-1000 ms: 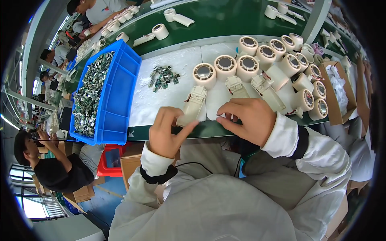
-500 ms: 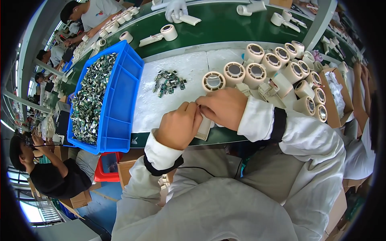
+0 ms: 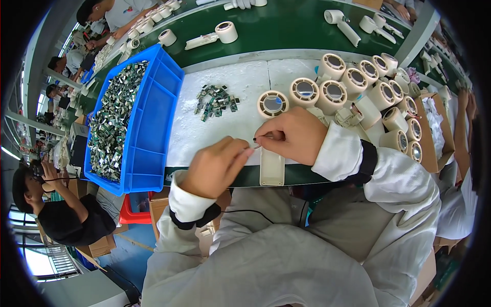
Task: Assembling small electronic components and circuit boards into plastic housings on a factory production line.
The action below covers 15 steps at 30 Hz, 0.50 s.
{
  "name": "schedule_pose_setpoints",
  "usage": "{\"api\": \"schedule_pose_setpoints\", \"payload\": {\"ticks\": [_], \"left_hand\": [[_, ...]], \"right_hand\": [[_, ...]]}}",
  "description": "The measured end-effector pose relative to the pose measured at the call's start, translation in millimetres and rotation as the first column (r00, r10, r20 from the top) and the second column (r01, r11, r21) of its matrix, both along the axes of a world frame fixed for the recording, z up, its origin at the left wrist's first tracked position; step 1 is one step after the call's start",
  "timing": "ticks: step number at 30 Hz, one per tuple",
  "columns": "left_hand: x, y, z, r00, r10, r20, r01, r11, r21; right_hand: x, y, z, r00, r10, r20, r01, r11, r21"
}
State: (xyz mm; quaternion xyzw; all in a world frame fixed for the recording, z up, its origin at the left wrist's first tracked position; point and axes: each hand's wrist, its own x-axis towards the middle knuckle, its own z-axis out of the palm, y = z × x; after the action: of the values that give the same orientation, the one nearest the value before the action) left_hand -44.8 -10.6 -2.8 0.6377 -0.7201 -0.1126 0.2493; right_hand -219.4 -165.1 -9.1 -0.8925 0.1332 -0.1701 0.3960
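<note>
A small dark-tipped wire (image 3: pixel 256 145) shows at the fingertips of my right hand (image 3: pixel 298 135), which is closed in a pinch on it. My left hand (image 3: pixel 214 166) is closed too, thumb against fingers, just left of the wire; whatever it holds is too small to make out. Under my right hand lies a cream open handle shell (image 3: pixel 272 170), reaching over the table's front edge. A round cream fan head (image 3: pixel 272 104) lies just beyond, and my right hand hides whether the two join. Left of it, a small pile of green circuit boards (image 3: pixel 217 101) rests on the white surface.
A blue bin (image 3: pixel 153 112) full of small circuit boards stands at left. Several cream fan heads (image 3: pixel 354 79) crowd the right side, beside a cardboard box (image 3: pixel 434 128). Beyond runs a green conveyor (image 3: pixel 276 30) carrying fan parts. A co-worker (image 3: pixel 66 204) sits at far left.
My left hand has drawn away from my right, leftward, and the handle shell shows more fully. Fan parts on the conveyor have shifted right. A co-worker's gloved hand has moved toward the top edge.
</note>
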Motion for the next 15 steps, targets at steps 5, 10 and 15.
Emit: {"api": "schedule_pose_setpoints", "payload": {"ticks": [5,10,15], "left_hand": [[34.7,-17.1,-3.1,0.937,0.347,0.049,-0.341,0.935,-0.094],[56.1,-25.6,-20.9,0.874,0.428,0.231,-0.365,0.891,-0.27],[53.3,-19.7,-20.9,0.884,0.439,0.165,-0.407,0.893,-0.193]], "right_hand": [[-5.8,-1.3,5.1,0.997,0.0,-0.076,0.002,1.0,0.023],[-9.0,1.0,7.6,0.998,-0.008,-0.069,0.009,1.0,0.02],[-14.8,5.3,7.5,0.993,-0.079,-0.088,0.081,0.997,0.016]]}}
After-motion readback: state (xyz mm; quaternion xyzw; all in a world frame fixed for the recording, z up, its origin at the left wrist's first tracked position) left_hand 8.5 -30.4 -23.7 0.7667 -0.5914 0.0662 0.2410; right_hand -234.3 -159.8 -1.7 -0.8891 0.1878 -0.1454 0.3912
